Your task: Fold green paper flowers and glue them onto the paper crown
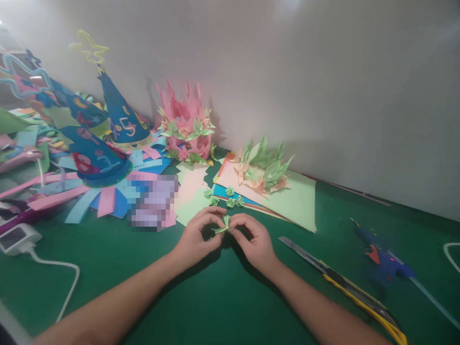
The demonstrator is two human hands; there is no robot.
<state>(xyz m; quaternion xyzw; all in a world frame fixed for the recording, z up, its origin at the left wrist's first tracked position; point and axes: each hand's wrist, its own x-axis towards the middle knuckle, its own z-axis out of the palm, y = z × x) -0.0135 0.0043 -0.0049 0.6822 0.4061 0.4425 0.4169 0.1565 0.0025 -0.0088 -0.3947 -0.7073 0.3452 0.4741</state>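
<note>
Between the fingertips of both hands is a small piece of light green paper (225,225), partly covered by the fingers. My left hand (201,232) pinches it from the left, thumb below. From the right my right hand (254,239) closes thumb and forefinger on it. Just beyond the hands lie several small green paper roses (230,191). Behind them a green paper crown (266,167) with peach flowers rests on stacked coloured sheets (300,199).
A utility knife (334,273) and a blue glue gun (386,261) lie to the right on the green table (187,311). Pink crowns (185,120) stand by the wall. Blue party hats (124,115), paper strips (77,206) and a white charger (19,239) fill the left.
</note>
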